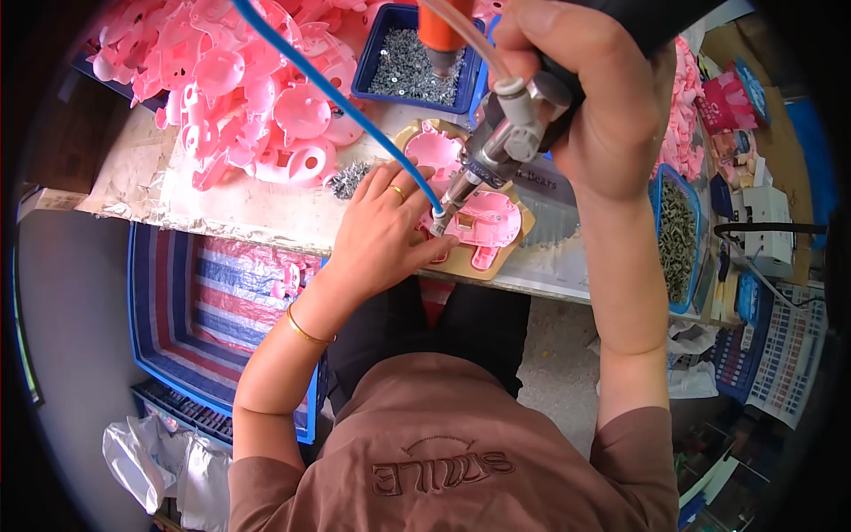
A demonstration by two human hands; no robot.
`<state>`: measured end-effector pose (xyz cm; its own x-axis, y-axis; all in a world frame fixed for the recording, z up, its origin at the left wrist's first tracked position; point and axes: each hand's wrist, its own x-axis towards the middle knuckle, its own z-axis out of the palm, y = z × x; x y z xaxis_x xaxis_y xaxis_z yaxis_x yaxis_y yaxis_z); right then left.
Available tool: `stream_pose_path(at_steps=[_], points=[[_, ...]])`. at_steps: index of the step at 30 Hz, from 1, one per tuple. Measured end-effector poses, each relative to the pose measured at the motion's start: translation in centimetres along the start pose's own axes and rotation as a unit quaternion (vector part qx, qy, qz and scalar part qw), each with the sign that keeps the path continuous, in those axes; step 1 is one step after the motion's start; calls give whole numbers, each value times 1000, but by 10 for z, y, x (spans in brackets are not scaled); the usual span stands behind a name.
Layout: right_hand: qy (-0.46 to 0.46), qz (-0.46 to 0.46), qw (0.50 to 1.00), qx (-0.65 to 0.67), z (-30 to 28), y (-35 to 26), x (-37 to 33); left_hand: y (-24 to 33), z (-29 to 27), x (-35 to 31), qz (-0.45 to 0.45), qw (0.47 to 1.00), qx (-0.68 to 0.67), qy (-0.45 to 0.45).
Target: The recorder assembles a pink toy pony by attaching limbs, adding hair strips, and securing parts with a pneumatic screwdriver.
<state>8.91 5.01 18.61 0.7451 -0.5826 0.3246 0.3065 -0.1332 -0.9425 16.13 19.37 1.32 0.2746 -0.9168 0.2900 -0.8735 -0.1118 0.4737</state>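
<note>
Grip, right: my right hand [592,93] is wrapped tight around the black handle of the pneumatic screwdriver [496,146], a metal-bodied tool with a blue air hose [332,97] trailing up and left; its tip [441,220] stands tilted onto the work.

Grip, left: my left hand [383,226] lies flat, fingers spread and pressing, not clasping, on the left edge of the pink moulded plastic shell [486,222].

Item: pink shell, seated in a tan wooden jig [496,266] at the near edge of the foil-covered bench [239,208], just under the driver tip.

Handling, as I judge it: light, stiff, thin-walled, smooth enough to skid under the driver's push; likely to crack at the screw bosses if overdriven. Best held down by the flat rim, fingers kept clear of the bit.

Nearby: heap of matching pink plastic parts [239,89] at far left; blue plastic tray of small silver screws [417,66] behind the jig; a loose scatter of screws [347,180] beside my left fingers; a second blue bin of dark screws [678,235] to the right.
</note>
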Motion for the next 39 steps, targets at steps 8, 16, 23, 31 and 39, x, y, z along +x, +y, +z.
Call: stream_pose_path(at_steps=[8,16,23,31,39], points=[[-24,-11,999,28,-1,4,-2,1,-2,-1,0,1000,-1,12],[-107,-314,943,-8,-16,58,17,4,-2,0,12,1000,-7,27],[-140,-478,848,179,-6,70,35,1,0,0,19,999,-5,31],[85,-206,972,-76,-42,-39,31,7,1,-1,36,998,29,30],[75,-161,974,-142,-107,-36,58,21,-2,-4,60,998,-8,18]])
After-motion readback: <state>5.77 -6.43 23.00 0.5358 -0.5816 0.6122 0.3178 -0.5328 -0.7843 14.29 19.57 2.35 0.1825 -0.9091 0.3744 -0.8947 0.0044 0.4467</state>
